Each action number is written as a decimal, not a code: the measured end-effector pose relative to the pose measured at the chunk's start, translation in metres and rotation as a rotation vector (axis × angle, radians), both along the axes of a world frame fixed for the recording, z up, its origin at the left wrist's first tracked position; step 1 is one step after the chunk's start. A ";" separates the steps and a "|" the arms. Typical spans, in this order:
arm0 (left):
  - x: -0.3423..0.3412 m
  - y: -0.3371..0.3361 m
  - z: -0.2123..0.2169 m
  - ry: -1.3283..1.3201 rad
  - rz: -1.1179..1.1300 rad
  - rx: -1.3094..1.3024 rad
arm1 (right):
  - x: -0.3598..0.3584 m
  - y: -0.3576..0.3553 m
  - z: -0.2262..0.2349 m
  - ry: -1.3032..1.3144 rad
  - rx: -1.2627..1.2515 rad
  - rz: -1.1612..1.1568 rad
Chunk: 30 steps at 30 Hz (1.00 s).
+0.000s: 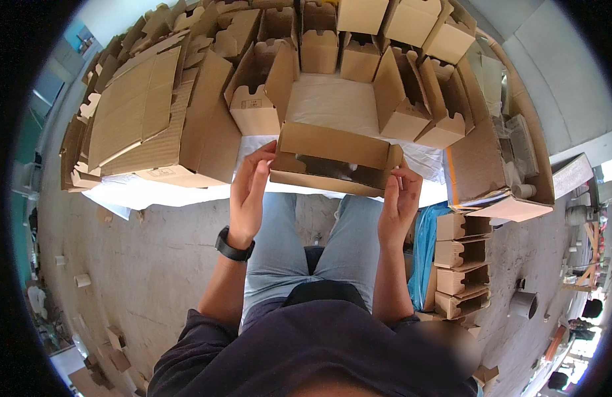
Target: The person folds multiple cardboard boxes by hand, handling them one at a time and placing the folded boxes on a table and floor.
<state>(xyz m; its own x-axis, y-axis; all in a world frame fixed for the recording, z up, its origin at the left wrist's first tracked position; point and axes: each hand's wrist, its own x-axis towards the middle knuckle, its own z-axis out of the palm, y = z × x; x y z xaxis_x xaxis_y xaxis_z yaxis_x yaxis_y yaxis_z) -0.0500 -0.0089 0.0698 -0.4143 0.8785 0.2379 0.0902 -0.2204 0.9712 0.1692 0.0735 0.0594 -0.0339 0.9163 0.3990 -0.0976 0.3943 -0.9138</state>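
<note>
A long brown cardboard box point(343, 144) with an open top spans the gap between my two hands, above my lap at the table's front edge. My left hand point(251, 184) grips its left end, fingers at the upper corner. At the right end my right hand point(402, 195) holds the side near the end flap, thumb and fingers bent round it. Inside the box something dark and shiny partly shows; its kind I cannot make out. White sheeting point(332, 102) covers the table behind the box.
Open cardboard boxes point(261, 92) stand in rows at the back. A large flattened-top carton point(143, 112) sits at left, another carton point(474, 152) with small items at right. Below right, several boxes point(461, 258) are stacked beside blue plastic point(423, 255). Scraps lie on the floor.
</note>
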 end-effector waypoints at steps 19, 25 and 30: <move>-0.024 0.038 0.032 0.757 0.041 0.071 | 0.005 -0.007 -0.013 -0.038 0.007 0.022; -0.008 0.048 0.024 0.378 0.269 0.027 | 0.003 -0.009 -0.012 -0.024 0.023 -0.007; -0.007 0.049 0.015 0.312 0.315 0.018 | 0.001 -0.012 -0.008 -0.032 0.010 0.001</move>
